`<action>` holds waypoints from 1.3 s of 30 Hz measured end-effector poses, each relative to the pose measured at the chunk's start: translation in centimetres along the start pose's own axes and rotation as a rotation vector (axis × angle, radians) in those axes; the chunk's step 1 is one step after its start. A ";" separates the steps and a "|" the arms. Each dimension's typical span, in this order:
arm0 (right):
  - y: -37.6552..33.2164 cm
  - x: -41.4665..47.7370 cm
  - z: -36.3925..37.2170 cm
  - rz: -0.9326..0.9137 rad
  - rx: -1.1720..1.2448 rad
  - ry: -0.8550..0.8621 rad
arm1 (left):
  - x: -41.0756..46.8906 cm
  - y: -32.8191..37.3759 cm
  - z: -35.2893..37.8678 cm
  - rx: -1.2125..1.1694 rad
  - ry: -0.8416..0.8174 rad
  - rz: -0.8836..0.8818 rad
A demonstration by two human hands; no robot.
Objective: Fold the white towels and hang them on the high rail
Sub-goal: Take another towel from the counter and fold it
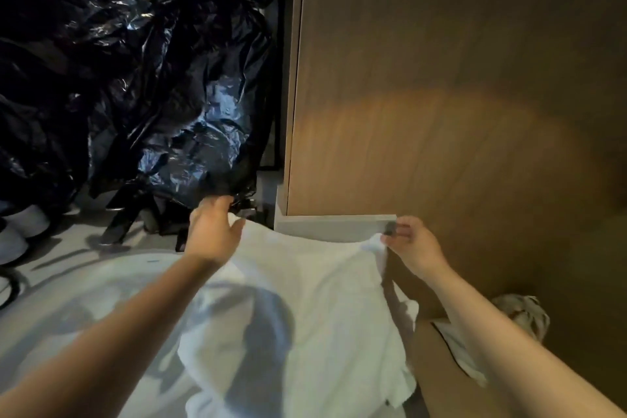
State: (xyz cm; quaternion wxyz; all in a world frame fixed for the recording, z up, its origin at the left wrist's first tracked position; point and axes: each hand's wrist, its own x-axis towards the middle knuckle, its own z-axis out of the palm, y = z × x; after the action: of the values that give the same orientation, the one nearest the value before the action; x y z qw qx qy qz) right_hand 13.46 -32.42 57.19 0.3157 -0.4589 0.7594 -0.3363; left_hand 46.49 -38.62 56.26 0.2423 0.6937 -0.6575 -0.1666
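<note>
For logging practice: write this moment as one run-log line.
left hand: grips white towel corner | right hand: pinches other corner | towel: spread between hands

You will find no text, label, brand, number or sign that can be read anywhere in this view. The only candidate is a small blue mark (152, 261) on the white sheet (112, 282) at the lower left, and it is too small and blurred to make out.

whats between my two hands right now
The white towel, its top edge stretched from the left hand to the right hand, in the head view.
</note>
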 end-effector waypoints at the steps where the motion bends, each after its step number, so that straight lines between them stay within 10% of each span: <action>1: 0.7 -0.4 0.4 -0.001 0.010 -0.006 | -1.0 0.6 0.6 0.028 0.027 0.092; 6: 4.3 -3.4 1.4 0.002 0.068 0.048 | -7.0 3.4 3.8 -0.070 -0.072 0.553; 14: 9.6 -10.2 3.9 0.225 0.053 -0.091 | -10.0 4.7 10.8 -0.090 -0.502 0.444; 24: 10.0 -11.1 3.3 0.291 0.120 -0.070 | -9.6 2.8 11.8 -0.151 -0.619 0.393; 34: 6.8 -9.1 4.6 0.013 -0.175 0.008 | -7.7 -1.2 7.9 -0.218 -0.153 0.254; 39: 4.9 -8.2 7.4 -0.127 -0.231 -0.071 | -5.7 -5.7 6.9 0.071 -0.178 -0.139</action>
State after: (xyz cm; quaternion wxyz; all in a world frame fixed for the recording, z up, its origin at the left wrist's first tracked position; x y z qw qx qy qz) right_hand 19.99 -24.86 50.42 0.2653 -0.5511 0.7508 -0.2495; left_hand 46.97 -33.68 46.84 0.1462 0.7281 -0.6323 -0.2206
